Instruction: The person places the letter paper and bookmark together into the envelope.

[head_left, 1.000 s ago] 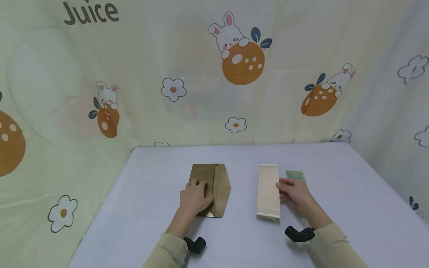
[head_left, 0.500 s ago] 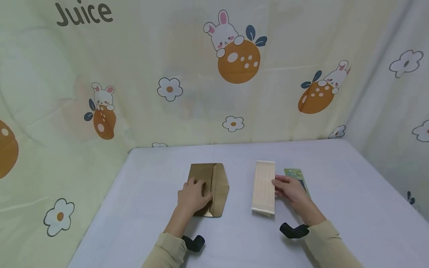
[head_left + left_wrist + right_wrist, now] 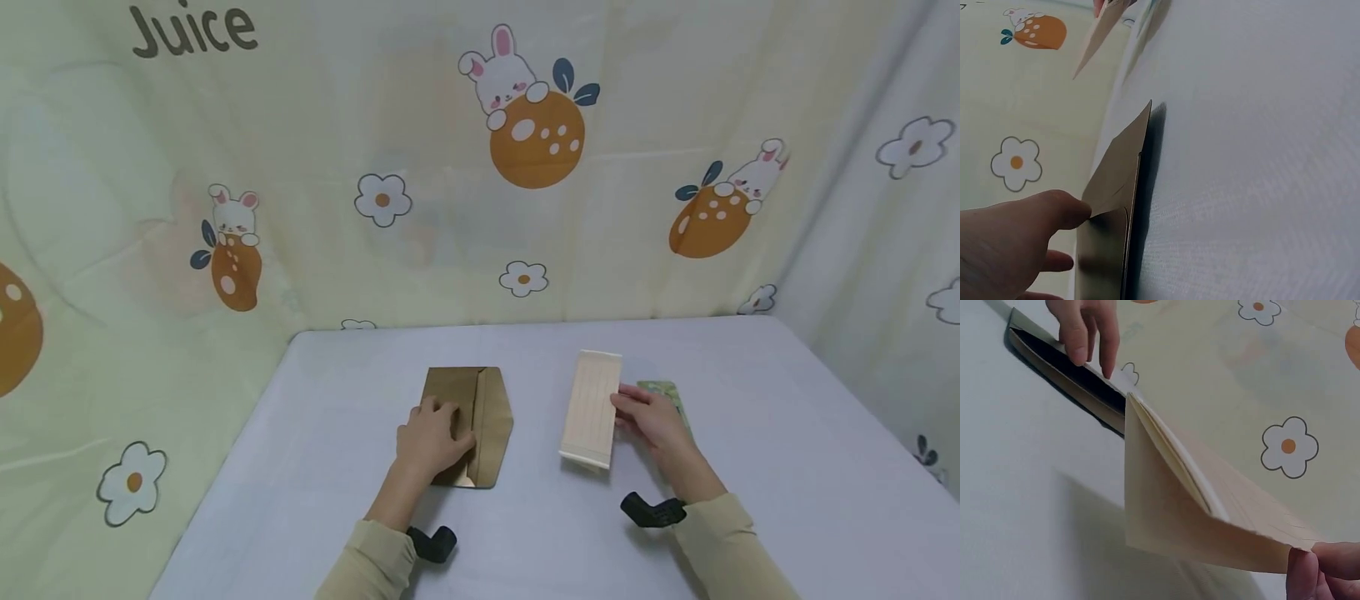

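A brown envelope [image 3: 495, 425] lies on the white table with its pointed flap spread to the right. My left hand [image 3: 429, 437] rests on it from above, bent fingertips and thumb touching the upper panel near the pocket's edge. In the right wrist view the envelope's mouth [image 3: 1060, 369] gapes, dark inside. To the right, my right hand [image 3: 660, 425] pinches a folded sheet of lined letter paper [image 3: 592, 408] by its right edge, between thumb and fingers. The paper's folded layers [image 3: 1179, 481] show in the right wrist view, tilted over the table.
A green patterned card [image 3: 663, 388] lies behind my right hand, mostly hidden by it. The white tabletop [image 3: 300, 467] reaches back to a pale curtain [image 3: 420, 275] printed with rabbits, oranges and flowers. A black wrist device [image 3: 433, 544] sits at each wrist.
My right hand has shifted the letter paper slightly away from me and tilted it, its far end leaning right and near end left. The left hand and envelope stay put.
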A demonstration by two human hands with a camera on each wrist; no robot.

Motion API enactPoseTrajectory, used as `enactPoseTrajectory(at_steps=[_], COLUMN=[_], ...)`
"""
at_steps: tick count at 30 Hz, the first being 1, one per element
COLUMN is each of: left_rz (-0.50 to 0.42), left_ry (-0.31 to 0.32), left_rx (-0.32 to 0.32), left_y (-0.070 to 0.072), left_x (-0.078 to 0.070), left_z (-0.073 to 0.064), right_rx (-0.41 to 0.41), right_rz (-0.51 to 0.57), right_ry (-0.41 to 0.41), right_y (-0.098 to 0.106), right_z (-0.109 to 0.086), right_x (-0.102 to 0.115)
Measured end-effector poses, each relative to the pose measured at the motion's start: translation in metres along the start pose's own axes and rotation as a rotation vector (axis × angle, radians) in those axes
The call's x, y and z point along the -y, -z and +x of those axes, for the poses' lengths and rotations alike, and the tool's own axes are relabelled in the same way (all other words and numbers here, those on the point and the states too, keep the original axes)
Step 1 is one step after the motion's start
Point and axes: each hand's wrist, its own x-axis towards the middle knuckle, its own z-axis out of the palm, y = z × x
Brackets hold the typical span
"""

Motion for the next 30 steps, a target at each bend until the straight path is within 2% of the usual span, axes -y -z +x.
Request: enactPoseTrajectory(at_steps=[8, 14, 19, 30], left_rz=[0.002, 0.007, 0.006, 0.002], left_ry=[-0.012, -0.008, -0.013, -0.025], left_rx=[0.013, 0.01, 0.014, 0.009], left_y=[0.002, 0.006, 0.006, 0.004], left_x=[0.002, 0.005, 0.005, 0.0], left_z=[-0.001, -0.002, -0.003, 0.0], right_rx=[-0.001, 0.006, -0.003, -0.002], right_rz=[0.029, 0.022, 0.072, 0.05], right_ry=[0.019, 0.026, 0.028, -0.01], right_y=[-0.003, -0.015, -0.022, -0.013], right_z=[0.0, -0.001, -0.002, 0.0], right_x=[0.003, 0.008, 0.011, -0.004])
